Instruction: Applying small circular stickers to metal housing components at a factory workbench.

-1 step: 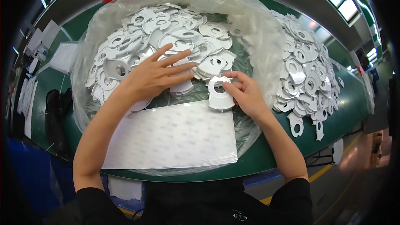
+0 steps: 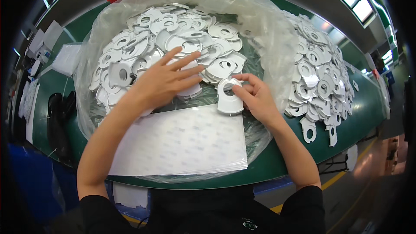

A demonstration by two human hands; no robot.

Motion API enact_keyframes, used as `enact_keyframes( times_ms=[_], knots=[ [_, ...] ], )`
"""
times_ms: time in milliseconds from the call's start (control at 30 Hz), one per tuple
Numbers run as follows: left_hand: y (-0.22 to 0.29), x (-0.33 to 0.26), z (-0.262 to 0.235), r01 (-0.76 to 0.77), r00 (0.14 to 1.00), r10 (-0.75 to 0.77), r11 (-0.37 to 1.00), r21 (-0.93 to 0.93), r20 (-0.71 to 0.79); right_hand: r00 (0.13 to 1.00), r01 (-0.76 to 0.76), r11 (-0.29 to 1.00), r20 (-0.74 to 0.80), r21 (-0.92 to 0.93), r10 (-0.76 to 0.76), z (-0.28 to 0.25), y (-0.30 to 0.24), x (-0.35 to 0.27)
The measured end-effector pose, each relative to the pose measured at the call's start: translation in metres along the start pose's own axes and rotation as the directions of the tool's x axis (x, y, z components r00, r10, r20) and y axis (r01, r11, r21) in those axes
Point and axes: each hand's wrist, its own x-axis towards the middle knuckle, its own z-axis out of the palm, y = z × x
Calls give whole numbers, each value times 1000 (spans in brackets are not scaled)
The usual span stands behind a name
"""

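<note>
nothing moved; white sticker sheet [image 2: 182, 143]

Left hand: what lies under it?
The left hand rests on white ring-shaped parts heaped in a clear plastic bag. Which pieces its palm covers is hidden.

Bright overhead light, sharp centre, dark fisheye-bent rim.

L hand [image 2: 162, 80] flat on white ring parts [image 2: 173, 39] | R hand [image 2: 258, 97] pinches one ring part [image 2: 229, 97] | sheet [image 2: 182, 143] below
</note>
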Motion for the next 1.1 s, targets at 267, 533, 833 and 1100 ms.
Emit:
enact_keyframes(
  times_ms=[267,533,833,1100],
  knots=[
    [120,10,-7,355,910,-414,819,-451,-35,963,13,963,-262,271,61,0,-28,-7],
    [92,10,14,-1,741,-631,-342,-940,230,993,80,981,-104,176,-62,17,-29,-17],
    [92,7,4,-18,838,-299,-851,-525,457,956,228,958,-145,-175,-254,28,-36,-25],
    [91,8,18,-153,844,-301,-928,-339,443,953,284,707,270,-647,-136,7,-32,-33]
  ],
)
